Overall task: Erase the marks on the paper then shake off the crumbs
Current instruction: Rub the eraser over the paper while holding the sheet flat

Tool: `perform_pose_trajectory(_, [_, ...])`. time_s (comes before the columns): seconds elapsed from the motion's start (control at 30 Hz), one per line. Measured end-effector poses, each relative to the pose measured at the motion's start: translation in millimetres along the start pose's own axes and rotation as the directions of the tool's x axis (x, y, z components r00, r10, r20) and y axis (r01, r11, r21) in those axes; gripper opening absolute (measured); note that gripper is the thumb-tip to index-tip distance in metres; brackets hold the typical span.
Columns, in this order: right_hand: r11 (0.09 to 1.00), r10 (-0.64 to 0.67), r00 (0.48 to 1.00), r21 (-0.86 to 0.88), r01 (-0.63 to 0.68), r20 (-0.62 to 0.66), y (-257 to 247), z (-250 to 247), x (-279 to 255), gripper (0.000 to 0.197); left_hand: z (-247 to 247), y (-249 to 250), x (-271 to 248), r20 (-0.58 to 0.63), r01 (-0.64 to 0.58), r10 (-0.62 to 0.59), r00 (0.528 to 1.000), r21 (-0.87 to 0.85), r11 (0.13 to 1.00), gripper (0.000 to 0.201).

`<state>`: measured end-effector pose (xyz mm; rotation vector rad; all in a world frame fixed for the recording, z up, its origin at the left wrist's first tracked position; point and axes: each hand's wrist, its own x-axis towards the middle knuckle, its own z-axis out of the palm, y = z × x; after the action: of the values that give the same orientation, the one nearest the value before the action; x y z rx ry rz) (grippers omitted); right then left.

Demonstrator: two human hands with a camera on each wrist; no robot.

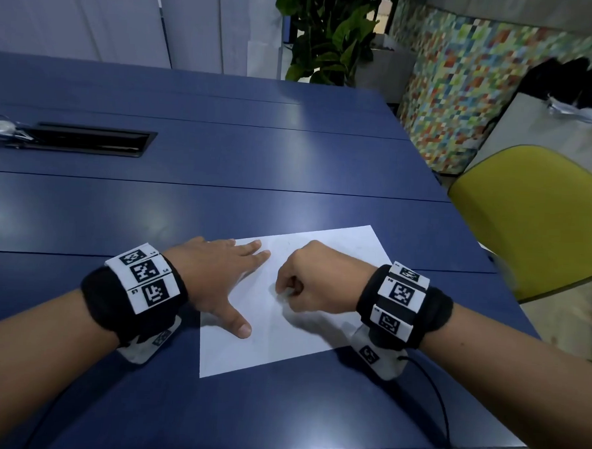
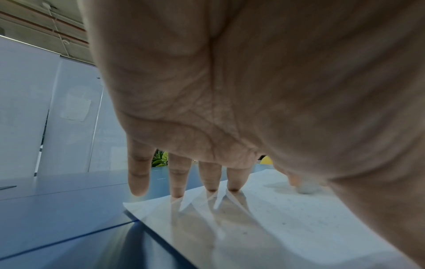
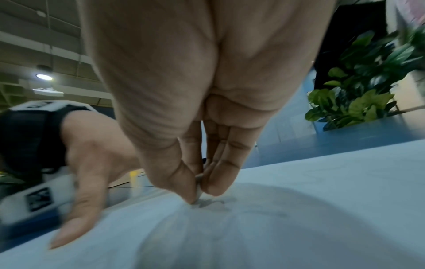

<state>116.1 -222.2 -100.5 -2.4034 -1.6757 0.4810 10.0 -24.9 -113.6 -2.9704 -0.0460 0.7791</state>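
Observation:
A white sheet of paper lies on the blue table in front of me. My left hand lies flat with spread fingers on the sheet's left side, fingertips and thumb pressing it down. My right hand is curled over the middle of the sheet and pinches a small pale eraser between thumb and fingers, its tip on the paper. Faint grey pencil marks show just beside the eraser. In the left wrist view the eraser appears as a blurred pale lump on the paper.
A black cable slot is set into the table at the far left. A yellow chair stands off the table's right edge. A potted plant rises beyond the far edge. A black cord trails from my right wristband.

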Motion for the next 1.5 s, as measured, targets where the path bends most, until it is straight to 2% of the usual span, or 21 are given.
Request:
perform_pose_trajectory(0.1, [0.998,0.067,0.996,0.006,-0.067,-0.056,13,-6,5,0.022,-2,1,-1,0.013,0.003,-0.003,1.000,-0.002,1.000,0.141])
perform_pose_trajectory(0.27, [0.999,-0.035,0.999,0.014,0.035,0.007,0,4,-2,0.025,-2,1,-1,0.013,-0.001,0.001,1.000,0.003,1.000,0.141])
perform_pose_trajectory(0.4, [0.999,0.044,0.997,0.012,-0.043,-0.057,15,-8,6,0.024,-1,0,-1,0.016,0.001,-0.001,1.000,0.001,1.000,0.142])
perform_pose_trajectory(0.57, [0.997,-0.064,0.997,0.035,0.063,0.030,2,-2,1,0.026,1,-2,0,0.004,-0.006,0.006,1.000,-0.001,1.000,0.143])
perform_pose_trajectory(0.67, [0.999,0.024,0.999,0.024,-0.023,-0.023,17,-12,11,0.025,2,-3,2,0.017,-0.004,0.004,1.000,-0.008,1.000,0.143])
perform_pose_trajectory(0.73, [0.999,0.023,0.999,0.023,-0.022,-0.040,17,-10,12,0.025,2,-3,2,0.023,0.001,-0.001,1.000,-0.008,1.000,0.143])
perform_pose_trajectory(0.87, [0.997,-0.067,0.996,0.050,0.064,0.058,4,-4,6,0.027,0,-2,1,0.016,-0.006,0.006,1.000,-0.009,1.000,0.143])
perform_pose_trajectory(1.0, [1.000,0.027,0.999,0.016,-0.027,-0.017,21,-17,19,0.027,1,-2,1,0.024,-0.001,0.001,1.000,-0.017,1.000,0.143])
perform_pose_trajectory(1.17, [0.997,-0.071,0.992,0.034,0.067,0.103,3,-6,6,0.025,2,-1,2,0.015,-0.003,0.004,1.000,-0.006,1.000,0.145])
perform_pose_trajectory(1.33, [1.000,-0.003,1.000,-0.025,0.003,0.002,14,-10,7,0.025,2,-4,4,0.019,-0.004,0.005,1.000,-0.005,1.000,0.147])
perform_pose_trajectory(1.43, [0.997,-0.079,0.995,-0.016,0.080,0.054,1,1,-1,0.021,4,-4,6,0.031,-0.008,0.008,0.999,0.005,1.000,0.150])
perform_pose_trajectory(1.5, [0.998,-0.049,0.998,-0.040,0.050,0.033,5,-2,1,0.022,4,-4,5,0.026,-0.011,0.010,1.000,0.015,1.000,0.148])
